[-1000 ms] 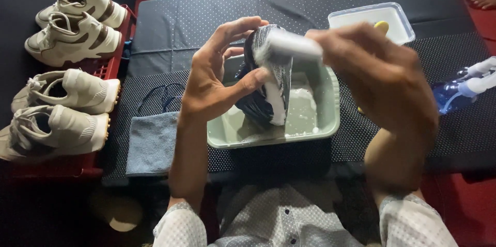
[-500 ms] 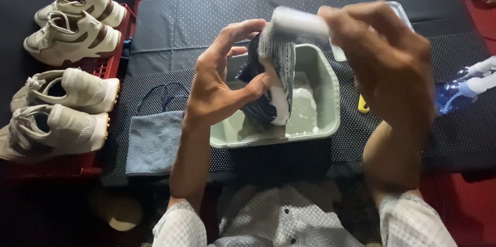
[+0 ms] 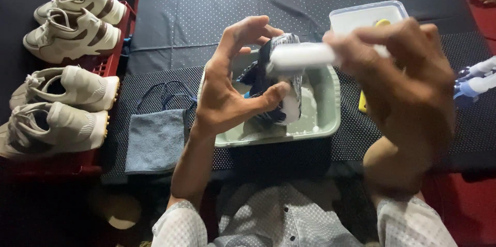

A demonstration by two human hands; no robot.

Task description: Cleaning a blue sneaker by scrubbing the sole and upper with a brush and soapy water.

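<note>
1. A person's left hand (image 3: 232, 89) at the centre of the frame grips a dark sneaker (image 3: 268, 79) with a white sole, holding it over a pale green basin (image 3: 328, 115) of soapy water
2. That hand is wide open around the shoe: the thumb presses the sole side near the lower edge, and the fingers arch over the top, curled but not closed
3. The right hand (image 3: 400, 79), large and blurred at the right of the frame, is clenched around the handle of a white brush (image 3: 302, 56), whose head lies against the top of the sneaker
4. To scrub well, I judge the shoe should stay over the basin so drips fall inside, with the left thumb bracing the sole against each stroke
5. Short, firm strokes would suit, turning the shoe to reach each side
6. Around them: a grey cloth (image 3: 155, 141) at lower left, four pale sneakers (image 3: 67, 66) along the left edge, a clear tub (image 3: 361, 14) at upper right
</note>
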